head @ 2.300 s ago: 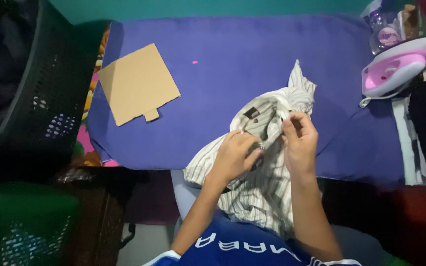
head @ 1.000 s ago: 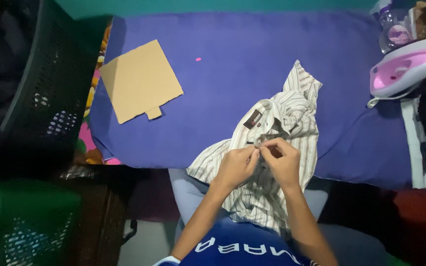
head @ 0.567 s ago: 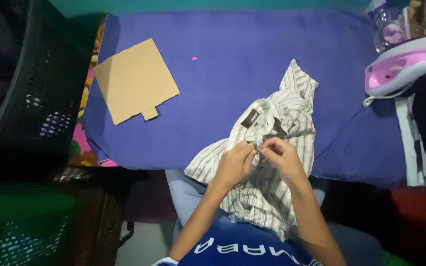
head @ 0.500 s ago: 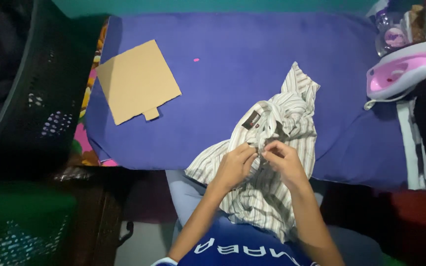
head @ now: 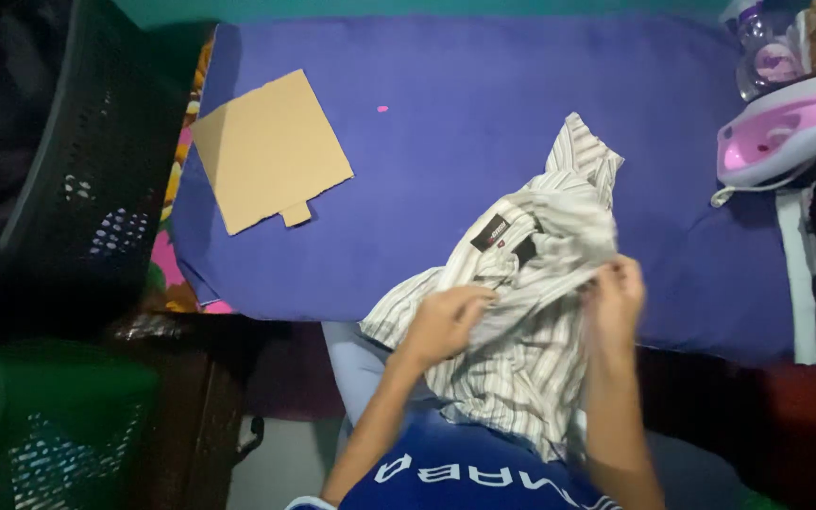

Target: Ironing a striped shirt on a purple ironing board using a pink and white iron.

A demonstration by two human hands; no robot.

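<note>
I see both forearms coming up from the bottom edge of the frame, either side of a blue shirt front, and both meet at the striped shirt (head: 521, 312) in the lower centre. The left hand (head: 446, 321) sits just below the middle of the frame, wrist bent, knuckles toward the camera, fingers curled over a fold of the striped cloth and pinching it. The right hand (head: 614, 304) is a little to the right of it and slightly blurred; its forearm rises nearly straight up, and the fingers are closed on the bunched cloth at the shirt's right edge, lifting it a bit off the surface. The two hands are apart, with gathered fabric between them.

The striped shirt lies crumpled on the near edge of the purple ironing surface (head: 484, 113), its collar and dark label turned up toward the middle of the frame, its lower part hanging over the edge toward my body. One end of it points toward the upper right.

A cardboard piece (head: 271, 151) lies flat at the upper left of the purple surface, well apart from the shirt. A pink and white iron (head: 781, 137) rests at the upper right edge. A dark plastic basket (head: 96, 179) stands at the left, a green basket (head: 40, 425) at the lower left.
</note>
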